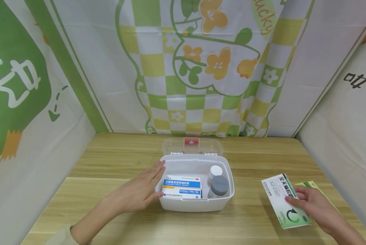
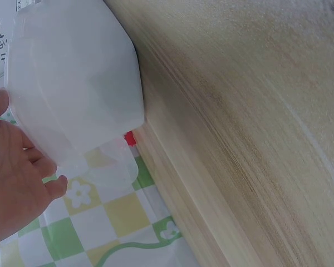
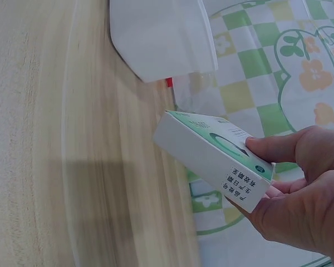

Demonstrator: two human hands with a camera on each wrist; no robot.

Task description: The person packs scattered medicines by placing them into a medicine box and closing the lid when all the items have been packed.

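Observation:
A white plastic case (image 1: 198,205) stands on the table with its clear lid tipped back. Inside it lie a blue-and-white medicine box (image 1: 183,188) on the left and, on the right, a white-capped bottle (image 1: 216,171) beside a grey-capped one (image 1: 219,185). My left hand (image 1: 137,192) rests against the case's left rim with fingers extended; the left wrist view shows the same hand (image 2: 16,172) at the case wall (image 2: 83,72). To the right of the case, my right hand (image 1: 320,206) grips a white-and-green box (image 1: 285,200), pinched between thumb and fingers (image 3: 211,158) above the table.
A green-and-yellow box (image 1: 314,185) is partly hidden behind my right hand at the table's right side. The wooden table (image 1: 109,163) is bordered at the back by a checked, flowered curtain (image 1: 201,102), with printed cloth walls at both sides.

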